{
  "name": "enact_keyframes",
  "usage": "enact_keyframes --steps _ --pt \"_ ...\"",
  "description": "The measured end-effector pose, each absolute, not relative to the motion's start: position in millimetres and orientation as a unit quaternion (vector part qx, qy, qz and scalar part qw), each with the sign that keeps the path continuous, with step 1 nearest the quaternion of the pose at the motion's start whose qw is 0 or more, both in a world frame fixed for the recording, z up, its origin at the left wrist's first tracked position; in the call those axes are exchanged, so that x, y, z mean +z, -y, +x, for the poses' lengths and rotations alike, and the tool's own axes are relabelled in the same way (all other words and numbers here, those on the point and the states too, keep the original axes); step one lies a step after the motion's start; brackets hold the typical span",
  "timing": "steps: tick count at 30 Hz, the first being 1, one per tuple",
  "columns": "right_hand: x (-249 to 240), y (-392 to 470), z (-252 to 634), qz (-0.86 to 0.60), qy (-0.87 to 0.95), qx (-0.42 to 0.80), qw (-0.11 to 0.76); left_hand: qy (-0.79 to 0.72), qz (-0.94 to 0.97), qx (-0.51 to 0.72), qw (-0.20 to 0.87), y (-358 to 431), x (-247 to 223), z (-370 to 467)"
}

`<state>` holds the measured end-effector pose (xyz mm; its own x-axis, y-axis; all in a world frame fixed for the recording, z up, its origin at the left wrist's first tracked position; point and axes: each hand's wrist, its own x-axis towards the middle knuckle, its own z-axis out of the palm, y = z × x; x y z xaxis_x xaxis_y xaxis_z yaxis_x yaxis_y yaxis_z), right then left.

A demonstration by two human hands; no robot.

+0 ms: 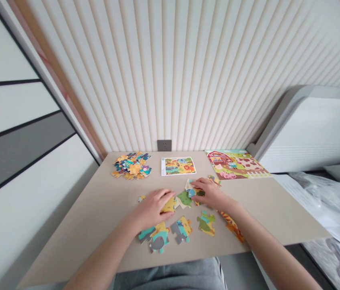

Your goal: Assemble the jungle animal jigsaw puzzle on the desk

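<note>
My left hand (153, 207) rests low over the table, its thumb and fingers closed round the edges of a yellow puzzle piece (168, 206). Further right, my right hand (212, 194) has its fingers bent onto a puzzle piece with a blue patch (191, 193), partly covered by the fingers. Between the hands lies a green puzzle piece (184, 199). Nearer to me are a grey, teal and yellow piece (182, 230), a green and yellow piece (206, 223) and a teal and grey piece (159, 240). Orange pieces (232, 226) lie partly under my right forearm.
A heap of puzzle pieces (132, 165) sits at the table's back left. At the back middle lies a picture card (178, 166) with animals. An assembled farm puzzle (236, 164) occupies the back right. Behind stands a ribbed wall with a socket (164, 145).
</note>
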<state>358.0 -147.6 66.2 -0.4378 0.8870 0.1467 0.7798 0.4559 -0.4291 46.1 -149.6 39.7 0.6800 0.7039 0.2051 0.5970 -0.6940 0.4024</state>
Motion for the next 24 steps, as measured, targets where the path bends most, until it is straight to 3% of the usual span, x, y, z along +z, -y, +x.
enact_keyframes --steps 8,18,24 --pt "77.5 165.6 393.4 -0.514 0.808 0.142 0.249 -0.35 0.91 0.171 0.14 150.3 42.5 46.3" --pt "36.8 239.4 499.5 -0.656 0.725 0.082 0.192 -0.355 0.907 0.183 0.131 152.7 46.8 47.9" --pt "40.9 238.4 485.9 -0.651 0.74 0.03 0.166 -0.342 0.911 0.186 0.138 152.5 41.4 48.7"
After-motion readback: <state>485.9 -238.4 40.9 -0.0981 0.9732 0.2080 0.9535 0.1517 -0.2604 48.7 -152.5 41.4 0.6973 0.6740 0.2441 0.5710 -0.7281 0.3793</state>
